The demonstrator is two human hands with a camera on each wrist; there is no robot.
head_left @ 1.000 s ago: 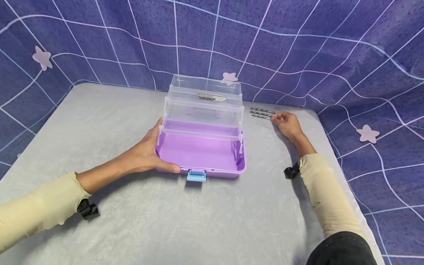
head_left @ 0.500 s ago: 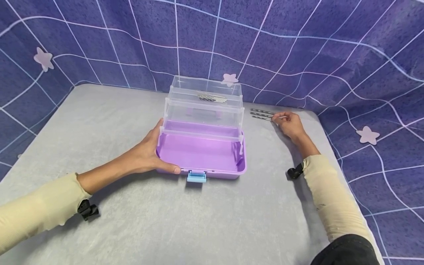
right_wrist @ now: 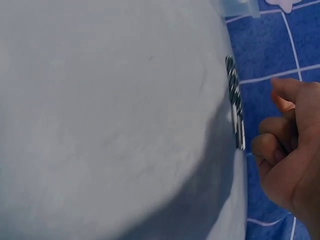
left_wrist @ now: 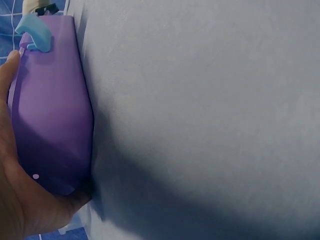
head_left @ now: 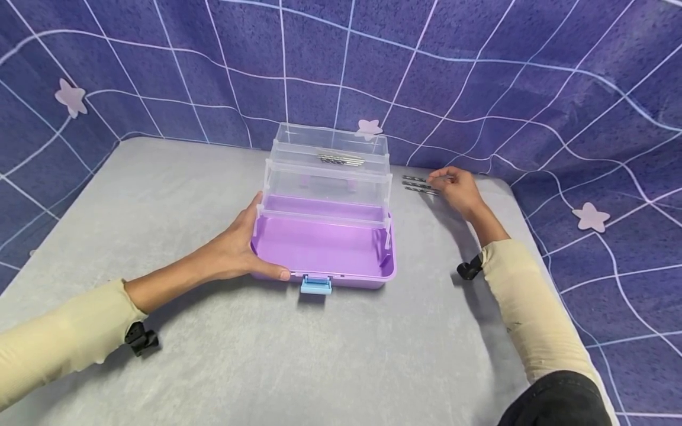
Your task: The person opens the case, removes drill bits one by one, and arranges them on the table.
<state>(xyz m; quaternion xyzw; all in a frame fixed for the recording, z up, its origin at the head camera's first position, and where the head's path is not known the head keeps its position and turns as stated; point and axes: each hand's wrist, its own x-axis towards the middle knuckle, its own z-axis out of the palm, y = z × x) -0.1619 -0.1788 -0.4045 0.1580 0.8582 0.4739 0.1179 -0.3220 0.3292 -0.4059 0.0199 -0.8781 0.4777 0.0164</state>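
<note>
One blue gridded cloth (head_left: 213, 65) rises behind one grey table (head_left: 362, 355). Two cream sleeves (head_left: 64, 337) reach in, the left one cut off by the frame edge. Between the hands sits one purple box (head_left: 362, 281), open, its see-through tiers (head_left: 325, 189) overlapping too much to count. The left hand (head_left: 240, 247) grips the box's left end, thumb along the front rim, most other fingers hidden. The right hand (head_left: 462, 194), well apart from the box, has its fingers bent just over three loose drill bits (head_left: 415, 184), covering their right ends; I cannot tell whether it touches them. More bits (head_left: 343, 160) lie bunched in an upper tier, their number unclear. Smallest is one light-blue latch (head_left: 316, 285), front centre
</note>
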